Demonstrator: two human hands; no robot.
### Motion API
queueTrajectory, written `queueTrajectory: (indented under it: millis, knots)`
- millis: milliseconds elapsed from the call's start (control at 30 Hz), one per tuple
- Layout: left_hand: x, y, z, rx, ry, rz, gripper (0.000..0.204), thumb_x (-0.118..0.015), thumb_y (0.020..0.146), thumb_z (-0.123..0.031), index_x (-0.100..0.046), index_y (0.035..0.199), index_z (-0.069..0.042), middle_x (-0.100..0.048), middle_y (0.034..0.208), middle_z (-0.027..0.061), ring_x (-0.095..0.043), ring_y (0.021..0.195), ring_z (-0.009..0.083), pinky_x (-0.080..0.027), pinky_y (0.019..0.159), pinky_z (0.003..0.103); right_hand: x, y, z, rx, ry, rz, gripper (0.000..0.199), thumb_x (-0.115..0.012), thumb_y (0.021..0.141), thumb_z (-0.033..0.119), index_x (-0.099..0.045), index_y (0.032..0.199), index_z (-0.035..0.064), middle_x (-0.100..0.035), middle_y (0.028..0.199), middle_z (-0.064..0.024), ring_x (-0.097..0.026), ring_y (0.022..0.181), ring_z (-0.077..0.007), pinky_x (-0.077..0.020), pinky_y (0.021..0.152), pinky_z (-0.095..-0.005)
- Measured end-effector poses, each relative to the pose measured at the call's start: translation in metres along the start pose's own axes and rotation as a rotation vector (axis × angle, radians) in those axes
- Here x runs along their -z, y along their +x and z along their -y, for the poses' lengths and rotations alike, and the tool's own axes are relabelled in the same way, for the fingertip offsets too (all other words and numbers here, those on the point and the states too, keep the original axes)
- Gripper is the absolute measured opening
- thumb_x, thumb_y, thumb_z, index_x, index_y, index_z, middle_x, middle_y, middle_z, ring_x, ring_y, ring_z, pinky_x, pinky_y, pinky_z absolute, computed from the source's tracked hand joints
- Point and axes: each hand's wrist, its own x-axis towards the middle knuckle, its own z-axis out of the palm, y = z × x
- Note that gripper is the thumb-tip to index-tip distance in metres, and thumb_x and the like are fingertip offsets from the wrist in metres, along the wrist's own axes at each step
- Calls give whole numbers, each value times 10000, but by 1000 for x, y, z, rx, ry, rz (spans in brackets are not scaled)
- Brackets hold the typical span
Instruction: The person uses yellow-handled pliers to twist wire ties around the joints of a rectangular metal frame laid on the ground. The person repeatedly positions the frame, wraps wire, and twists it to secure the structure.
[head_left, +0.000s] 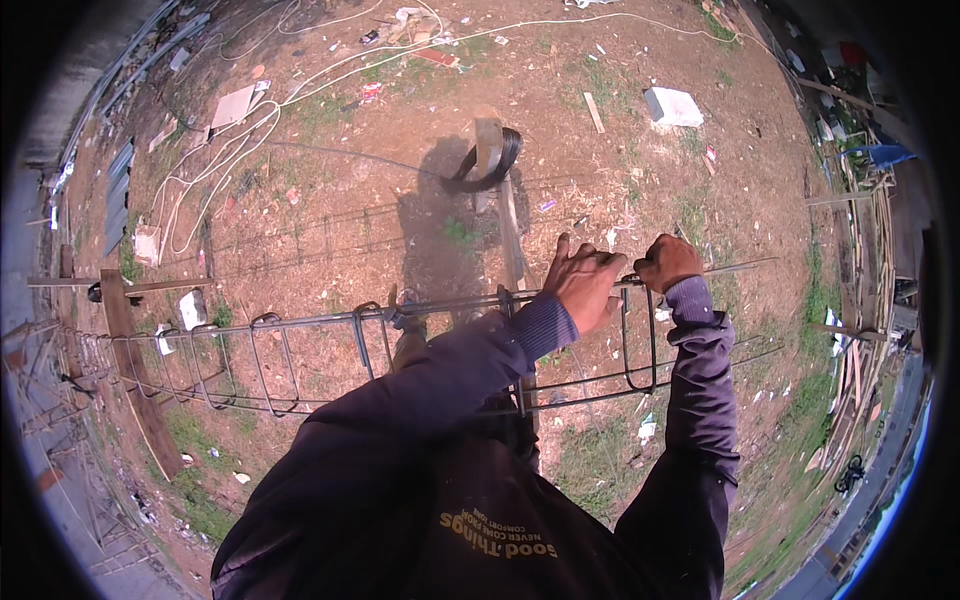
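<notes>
A long rebar cage of thin steel bars with rectangular stirrups crosses in front of me, left to right. My left hand lies over its upper bars, fingers above and thumb below, closed loosely around the steel. Just right of it, my right hand is closed in a fist at the top of a stirrup. Any tie wire between the fingers is too small to make out. Beyond the cage, a coil of dark wire hangs on an upright wooden post.
A wooden plank supports the cage at left. Pale rope or hose loops over the dirt ground at upper left. A white block lies at upper right. Timber and bamboo poles are piled along the right side; scraps of litter dot the ground.
</notes>
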Motion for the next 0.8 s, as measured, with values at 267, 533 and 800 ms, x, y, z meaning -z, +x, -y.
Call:
queueTrajectory:
  millis: [267,533,800]
  knots:
    - [102,-183,110,348,324,103,400,-747,776,-269,-639,1110,-76,-646,831,157,-635,804,337,-504,727,447,57,-22,-21,146,135,-369,601,-663,793,644,-708,820,45,-686,815,-155,-672,815,-335,-508,760,-458]
    - [164,-184,76,55,324,41,290,-718,704,-134,-642,968,-40,-614,740,167,-610,687,356,-488,643,442,-4,-115,65,909,1288,92,436,-570,978,431,-694,899,20,-641,709,-99,-609,662,-168,-490,649,-341]
    - [199,-140,-86,-855,681,-23,230,-681,575,-151,-632,781,-62,-492,666,-2,-535,620,132,-401,552,283,-13,-180,164,605,2414,845,585,-465,1006,486,-514,1309,-12,-673,1040,-147,-674,843,-181,-547,662,-287]
